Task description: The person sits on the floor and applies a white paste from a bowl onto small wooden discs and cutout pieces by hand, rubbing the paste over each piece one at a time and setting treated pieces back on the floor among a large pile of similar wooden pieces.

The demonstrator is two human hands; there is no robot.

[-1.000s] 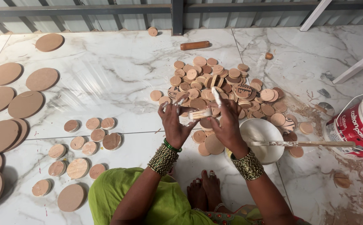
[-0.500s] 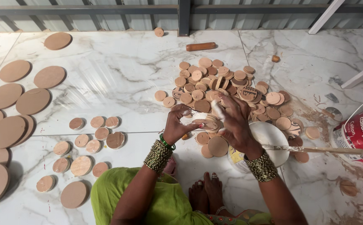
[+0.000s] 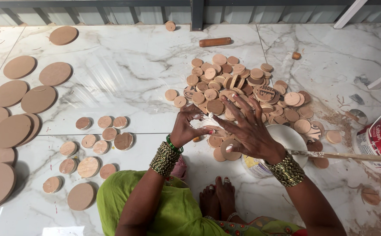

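One red-and-white tub (image 3: 380, 140) — far right

A heap of small round wooden discs (image 3: 247, 94) lies on the marble floor (image 3: 125, 70) ahead of the person, just beyond both hands. The left hand (image 3: 186, 129) and right hand (image 3: 247, 131) meet between that heap and a white plastic tub (image 3: 282, 140), which sits just right of the bare feet (image 3: 216, 199). A long wooden stick (image 3: 348, 156) rests across the tub, reaching right toward a paint bucket (image 3: 380, 140). Left of the hands lies a group of small discs (image 3: 96, 140); farther left, large round boards (image 3: 20, 100). A wooden roller (image 3: 215, 42) lies behind the heap, near the wall.
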